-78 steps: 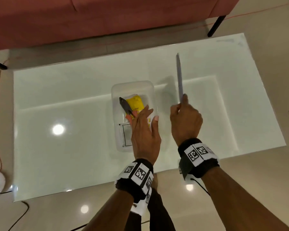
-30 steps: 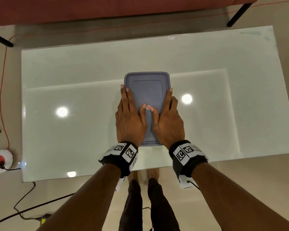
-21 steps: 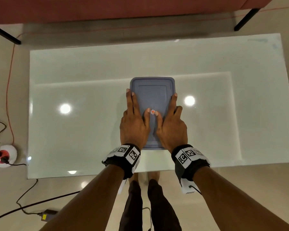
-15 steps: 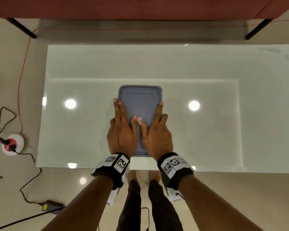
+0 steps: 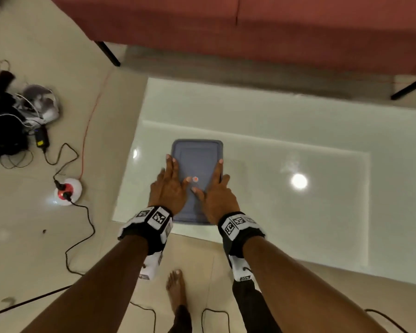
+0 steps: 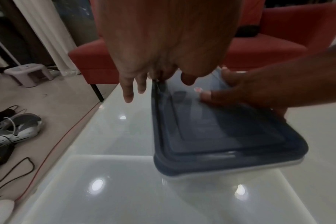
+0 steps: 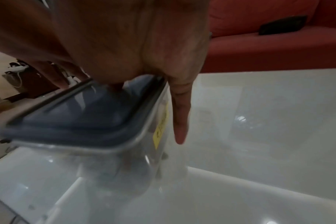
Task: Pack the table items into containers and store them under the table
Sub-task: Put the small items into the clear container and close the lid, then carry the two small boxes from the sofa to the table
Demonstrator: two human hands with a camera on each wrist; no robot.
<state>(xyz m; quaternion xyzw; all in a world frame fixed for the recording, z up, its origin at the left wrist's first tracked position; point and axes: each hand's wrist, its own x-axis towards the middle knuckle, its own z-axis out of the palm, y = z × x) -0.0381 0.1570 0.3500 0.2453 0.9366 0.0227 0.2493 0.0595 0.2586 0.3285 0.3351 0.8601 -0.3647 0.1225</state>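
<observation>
A clear plastic container with a grey-blue lid [image 5: 197,159] stands on the white glass table [image 5: 298,224], near its front edge and left end. My left hand [image 5: 171,186] lies along the lid's left edge and my right hand [image 5: 216,191] along its right edge. Their fingers are straight and the thumbs rest on top. In the left wrist view my left fingers [image 6: 128,91] hang beside the lid [image 6: 220,133]. In the right wrist view one finger [image 7: 180,121] runs down the container's clear wall [image 7: 105,166], and a yellow item [image 7: 161,128] shows inside.
A red sofa [image 5: 250,32] stands behind the table. On the floor to the left lie a pile of gear [image 5: 10,121], cables and a round red-and-white socket [image 5: 67,194]. My bare foot [image 5: 175,289] is in front of the table. A grey stool [image 6: 29,74] stands far left.
The lid, held upright in my right hand earlier, now covers the container. With both hands on it, the container has since slid left and toward the table's front edge.
</observation>
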